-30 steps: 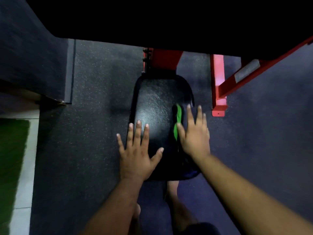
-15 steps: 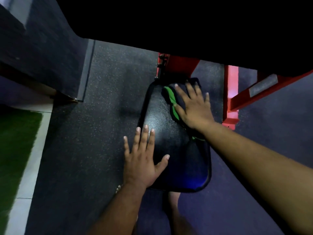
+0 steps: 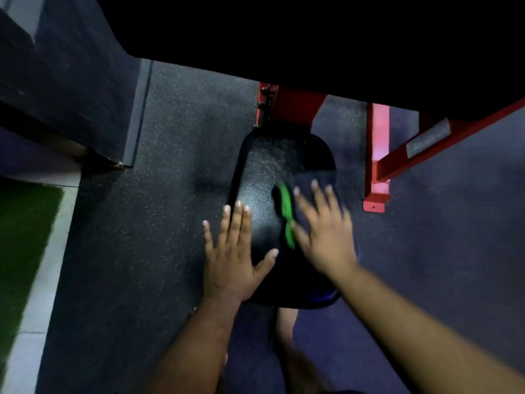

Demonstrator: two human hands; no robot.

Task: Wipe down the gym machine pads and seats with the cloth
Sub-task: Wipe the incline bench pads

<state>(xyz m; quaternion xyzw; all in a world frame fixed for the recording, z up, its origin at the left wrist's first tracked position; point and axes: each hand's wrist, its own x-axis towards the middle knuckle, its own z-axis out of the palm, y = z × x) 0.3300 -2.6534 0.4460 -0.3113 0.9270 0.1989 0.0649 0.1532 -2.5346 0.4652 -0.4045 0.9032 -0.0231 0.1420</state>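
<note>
A black padded seat of a red-framed gym machine lies below me in the middle of the view. My right hand presses flat on a dark cloth with a bright green edge at the seat's middle right; hand and cloth are motion-blurred. My left hand rests flat with spread fingers on the seat's near left edge, holding nothing.
Red machine frame stands right of the seat, with a red post behind it. A large black pad overhangs the top. Speckled rubber floor surrounds the seat. Green turf lies far left. My bare foot shows under the seat.
My right hand slid the cloth from the seat's far end back toward me, to the middle right. My left hand stayed flat on the near left edge.
</note>
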